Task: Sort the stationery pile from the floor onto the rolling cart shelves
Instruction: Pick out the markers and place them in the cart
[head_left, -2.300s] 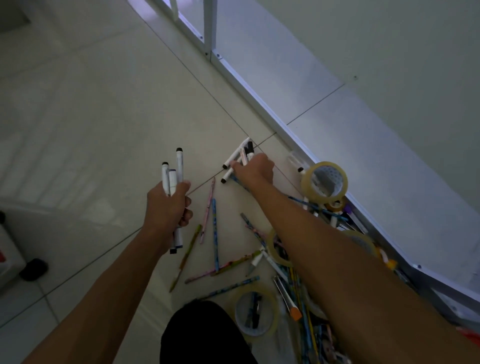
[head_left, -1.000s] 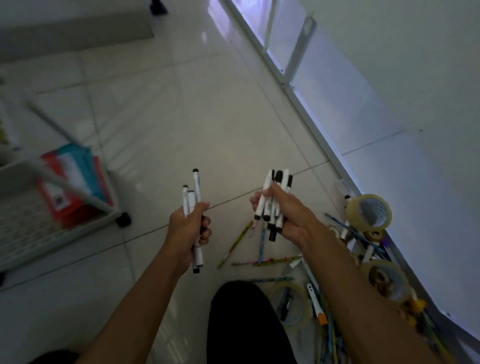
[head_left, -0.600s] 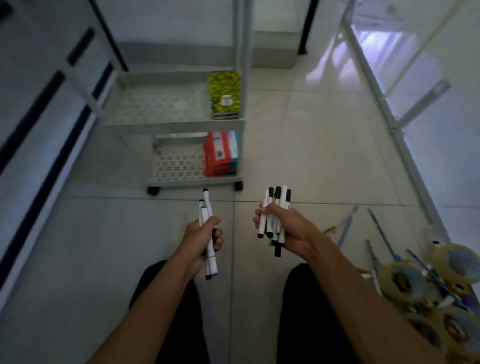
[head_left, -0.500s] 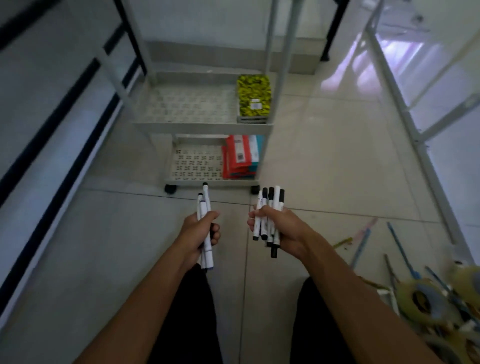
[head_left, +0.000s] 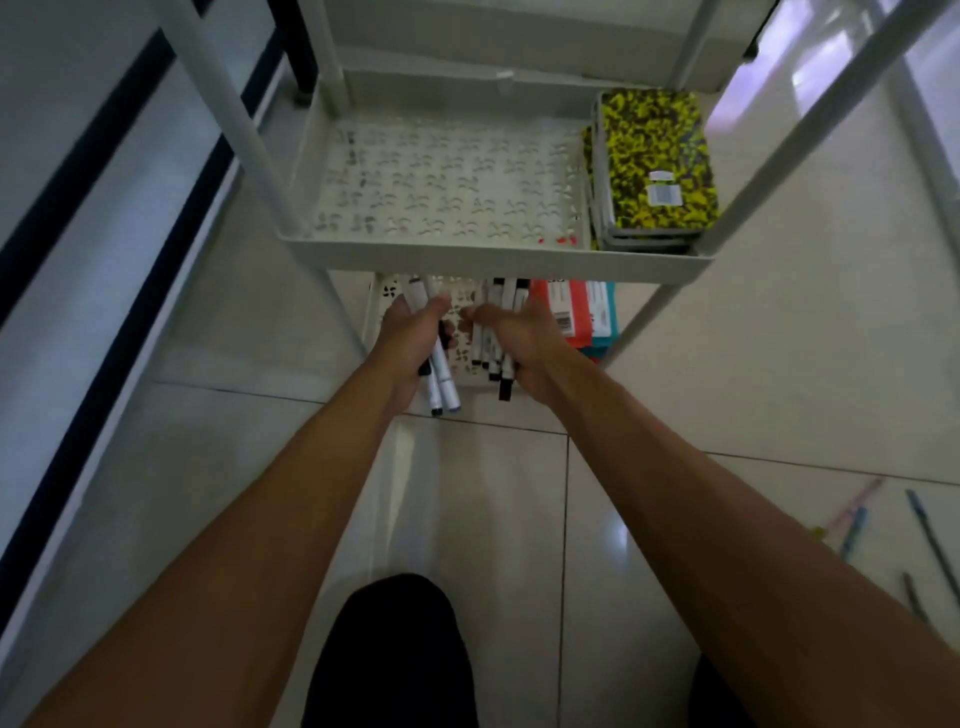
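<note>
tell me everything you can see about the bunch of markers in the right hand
The markers in the right hand are a bundle of slim white barrels with black caps, plastic by the look. The right hand grips them mid-length, so the ends stick out either side: far tips reach under the middle shelf, near ends point back toward the person. They are held over the lower shelf, left of the red and teal books. The exact count is unclear.

The upper shelf (head_left: 493, 265) overhangs the lower shelf (head_left: 375, 317), whose right end holds red and teal packs (head_left: 582, 312)
</note>
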